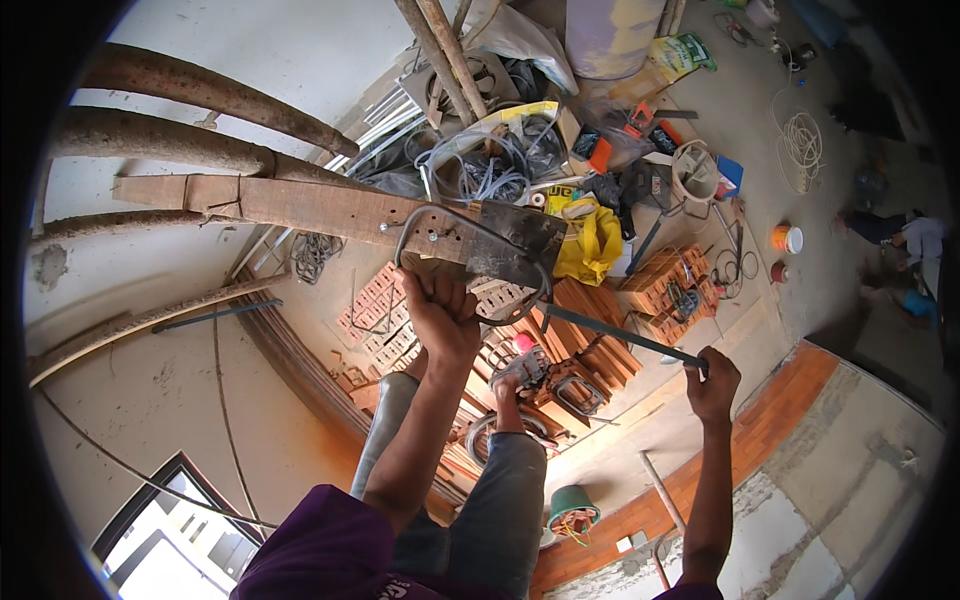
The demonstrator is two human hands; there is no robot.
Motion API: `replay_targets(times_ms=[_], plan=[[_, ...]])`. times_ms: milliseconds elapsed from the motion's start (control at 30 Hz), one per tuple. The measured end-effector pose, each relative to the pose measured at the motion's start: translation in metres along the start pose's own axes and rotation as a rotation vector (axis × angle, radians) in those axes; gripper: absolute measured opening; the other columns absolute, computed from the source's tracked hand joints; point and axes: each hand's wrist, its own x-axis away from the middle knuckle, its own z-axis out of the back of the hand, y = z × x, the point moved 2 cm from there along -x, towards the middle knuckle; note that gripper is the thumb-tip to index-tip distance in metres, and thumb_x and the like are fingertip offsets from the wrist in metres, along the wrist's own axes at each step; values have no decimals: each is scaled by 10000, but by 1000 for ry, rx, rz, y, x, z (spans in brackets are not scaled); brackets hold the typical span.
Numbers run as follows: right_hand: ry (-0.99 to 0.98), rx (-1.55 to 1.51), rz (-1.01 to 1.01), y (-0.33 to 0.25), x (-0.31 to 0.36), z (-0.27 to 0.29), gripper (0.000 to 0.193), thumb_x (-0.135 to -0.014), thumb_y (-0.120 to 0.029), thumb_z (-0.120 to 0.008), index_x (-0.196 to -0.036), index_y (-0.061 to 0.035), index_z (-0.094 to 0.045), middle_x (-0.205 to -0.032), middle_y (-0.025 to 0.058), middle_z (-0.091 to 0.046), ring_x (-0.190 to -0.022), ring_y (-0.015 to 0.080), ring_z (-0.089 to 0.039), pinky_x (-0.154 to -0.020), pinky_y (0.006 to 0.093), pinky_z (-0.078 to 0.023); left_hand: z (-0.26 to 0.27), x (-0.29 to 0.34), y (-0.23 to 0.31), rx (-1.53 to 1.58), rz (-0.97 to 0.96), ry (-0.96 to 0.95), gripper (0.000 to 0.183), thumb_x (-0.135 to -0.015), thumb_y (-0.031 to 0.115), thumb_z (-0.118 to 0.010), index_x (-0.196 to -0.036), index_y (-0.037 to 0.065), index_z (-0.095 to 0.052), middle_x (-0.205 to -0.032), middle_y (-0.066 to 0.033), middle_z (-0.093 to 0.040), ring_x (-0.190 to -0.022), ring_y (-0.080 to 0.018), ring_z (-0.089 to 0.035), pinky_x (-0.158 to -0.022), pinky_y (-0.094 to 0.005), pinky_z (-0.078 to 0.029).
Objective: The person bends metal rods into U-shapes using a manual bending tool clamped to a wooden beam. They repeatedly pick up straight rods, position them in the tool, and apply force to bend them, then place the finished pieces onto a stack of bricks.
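Note:
My left hand (438, 318) is closed around a bent steel rod (487, 228), shaped into a rounded loop over a wooden plank (310, 212). Bolts or pegs (433, 238) stick up from the plank, and a dark plate (510, 262) covers its right end. Held out to the right, my right hand (712, 383) grips the end of a long dark metal bar (625, 338). The bar's other end reaches the loop's lower right corner; whether it hooks the rod I cannot tell.
Wooden poles (200, 85) stand at the left. Below the plank lie bricks (668, 285), brown boards (590, 330) and my foot (522, 375). Yellow bag (592, 240), bucket (695, 170), coiled hoses (495, 165) and bags clutter the floor beyond. Another person (915, 240) is far right.

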Motion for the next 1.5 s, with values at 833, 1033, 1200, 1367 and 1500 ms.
replay_targets(times_ms=[833, 1033, 1200, 1367, 1500], plan=[[328, -167, -374, -72, 119, -111, 540, -888, -529, -556, -627, -64, -466, -515, 61, -366, -431, 233, -374, -428, 361, -273, 7, 6, 7, 13, 101, -96, 443, -1030, 460, -337, -686, 186, -281, -568, 49, -150, -472, -82, -116, -406, -247, -144], [368, -121, -513, -105, 146, -129, 451, -865, -446, -591, -656, -53, -514, -568, 103, -457, -502, 313, -476, -482, 408, -350, 8, 3, 10, -13, 90, -113, 459, -1028, 464, -337, -668, 186, -274, -562, 52, -154, -470, -82, -110, -403, -246, -145], [401, -175, -597, -139, 150, -140, 375, -860, -325, -602, -630, -75, -441, -516, 65, -371, -438, 212, -386, -435, 358, -281, 2, 7, 7, -7, 102, -19, 459, -1030, 457, -341, -669, 183, -270, -558, 51, -171, -466, -86, -112, -397, -253, -140], [270, -207, -495, -106, 133, -109, 343, -827, -390, -673, -766, -61, -602, -590, 87, -503, -525, 291, -512, -510, 402, -401, -1, 13, 19, -128, 80, -106, 417, -1036, 416, -355, -711, 156, -328, -600, 29, -241, -524, -100, -240, -491, -259, -283], [286, -289, -350, -67, 125, -85, 520, -865, -542, -592, -747, -35, -574, -592, 96, -502, -495, 258, -494, -470, 379, -366, -11, 26, 31, 18, 151, -117, 371, -1040, 367, -351, -775, 113, -404, -661, 0, -322, -605, -112, -314, -591, -265, -330]])
